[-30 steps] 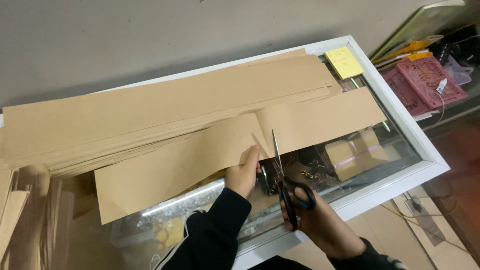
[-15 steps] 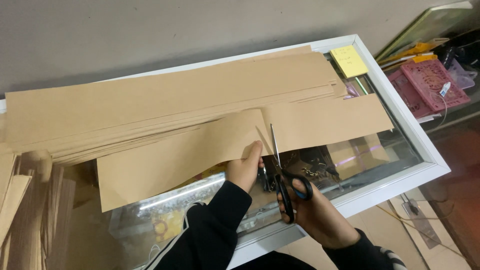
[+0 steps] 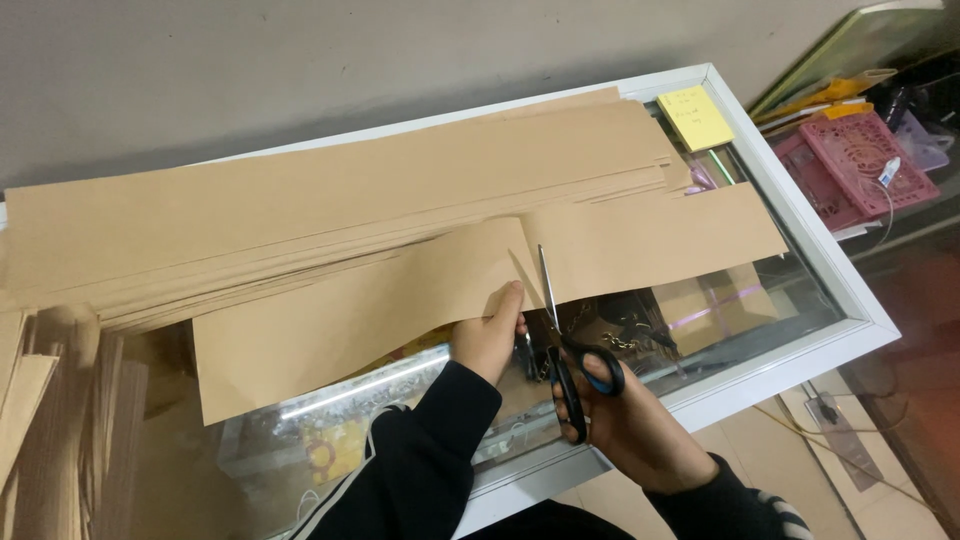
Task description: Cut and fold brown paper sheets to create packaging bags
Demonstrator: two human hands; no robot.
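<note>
The right hand [image 3: 640, 425] is closed through the black handles of the scissors [image 3: 565, 345], whose blades point away from the body and sit partway into a cut across a long brown paper strip [image 3: 400, 300]. The left hand [image 3: 490, 335] pinches the strip's near edge just left of the cut, thumb on top, close beside the blades. That closeness is the main risk: a quick snip or a slip of the paper could bring the blades against the thumb. The strip also overhangs the glass counter [image 3: 760, 300] with no support under the left part, so it may sag and drag the cut off line or tear it. The freed right piece lies loose on the glass and could slide off the edge. Behind the strip, touching it, lies a wide stack of brown sheets [image 3: 300, 210] that limits room to push the scissors forward. Farther right sit a yellow notepad [image 3: 695, 117] on the counter and pink baskets [image 3: 855, 160] beyond the white frame, well apart from the hands.
</note>
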